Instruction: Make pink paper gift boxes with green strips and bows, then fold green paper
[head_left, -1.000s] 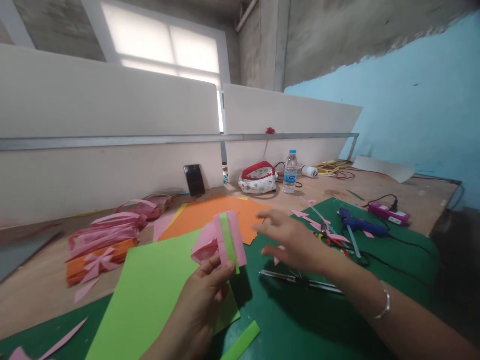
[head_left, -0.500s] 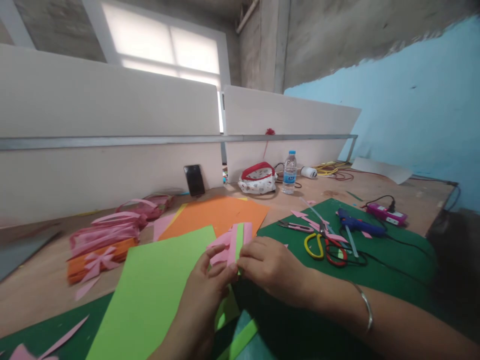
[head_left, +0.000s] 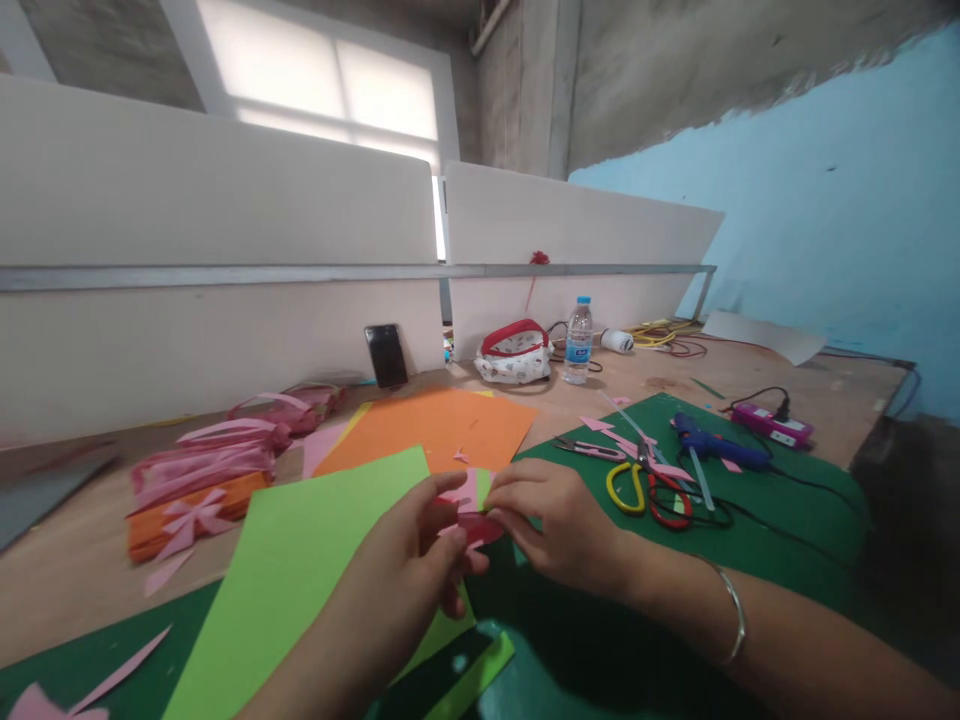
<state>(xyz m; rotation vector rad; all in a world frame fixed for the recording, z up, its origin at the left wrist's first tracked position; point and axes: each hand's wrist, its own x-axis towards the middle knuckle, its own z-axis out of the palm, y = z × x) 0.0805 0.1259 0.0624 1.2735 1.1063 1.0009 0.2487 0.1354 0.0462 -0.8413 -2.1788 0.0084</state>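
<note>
**Both hands pinch the folded paper piece low over the mat**

Lowered since a second ago, the pink and green paper piece [head_left: 471, 500] now sits between both hands, mostly hidden by fingers. Left hand [head_left: 409, 580] and right hand [head_left: 559, 525] each close fingertips on it, above the light green sheet [head_left: 300, 570] and green cutting mat [head_left: 622, 640]. Just beyond lies the orange sheet [head_left: 439, 430]; to the right, scissors [head_left: 649, 490] and a blue glue gun [head_left: 712, 450]. Farther back stand a water bottle [head_left: 578, 342] and phone [head_left: 387, 355].
</note>
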